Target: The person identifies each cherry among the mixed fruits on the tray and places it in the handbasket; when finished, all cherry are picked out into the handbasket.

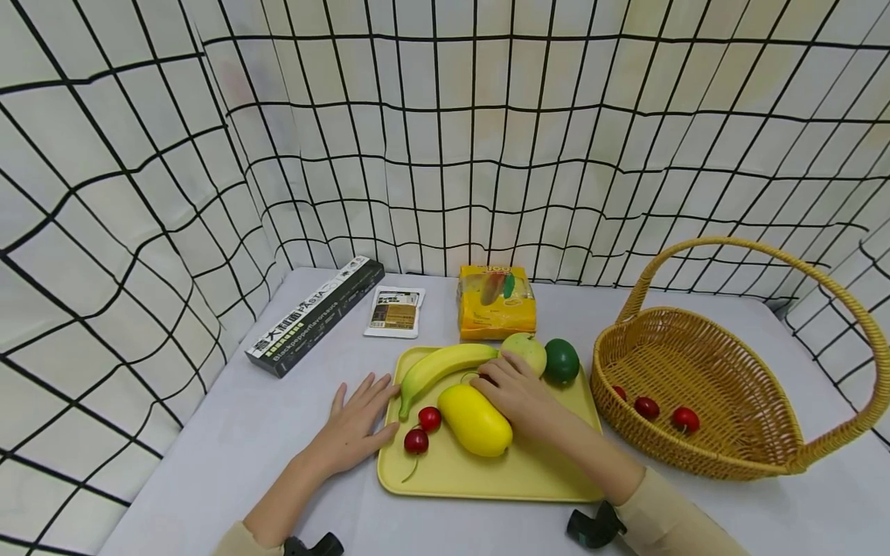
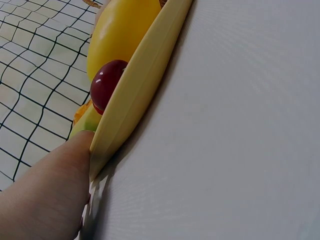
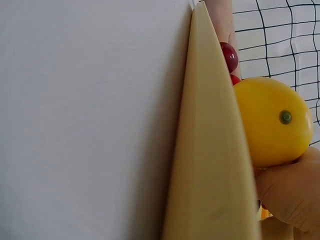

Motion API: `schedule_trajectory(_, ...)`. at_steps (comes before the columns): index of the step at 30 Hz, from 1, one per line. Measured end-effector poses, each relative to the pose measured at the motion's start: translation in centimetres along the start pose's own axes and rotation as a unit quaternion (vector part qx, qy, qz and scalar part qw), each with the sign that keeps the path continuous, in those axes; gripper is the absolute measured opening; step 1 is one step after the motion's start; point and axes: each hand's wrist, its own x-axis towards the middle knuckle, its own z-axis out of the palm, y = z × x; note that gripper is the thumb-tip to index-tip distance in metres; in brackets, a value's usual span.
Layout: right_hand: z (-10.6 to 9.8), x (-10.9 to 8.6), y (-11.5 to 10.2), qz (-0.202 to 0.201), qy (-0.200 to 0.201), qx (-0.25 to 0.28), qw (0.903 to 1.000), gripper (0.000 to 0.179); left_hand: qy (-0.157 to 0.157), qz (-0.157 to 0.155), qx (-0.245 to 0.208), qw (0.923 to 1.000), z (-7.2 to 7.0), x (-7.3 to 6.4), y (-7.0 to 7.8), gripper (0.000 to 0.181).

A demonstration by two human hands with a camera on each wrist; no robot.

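My left hand lies spread on the white cloth, its fingers and thumb touching the left rim of a yellow tray. Curled fingers of my right hand reach between a yellow mango and a banana. A thin stem shows at those fingertips, and they pinch what appears to be a cherry, mostly hidden. On the tray's left side lie a dark cherry and a red cherry. Behind the right hand sit a pale green round fruit and a dark green fruit.
Right of the tray stands a wicker basket with a tall handle and several cherries inside. Behind the tray are a yellow packet, a white sachet and a black pasta box. A black-lined, grid-patterned backdrop encloses the table.
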Motion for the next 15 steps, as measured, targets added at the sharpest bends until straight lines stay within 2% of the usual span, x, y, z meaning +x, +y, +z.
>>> schedule_trajectory(15,0.29,-0.2,-0.09,0.01,-0.005,-0.032,0.9994,0.032,-0.001,0.001,-0.003,1.0,0.02,-0.07,-0.07,0.059)
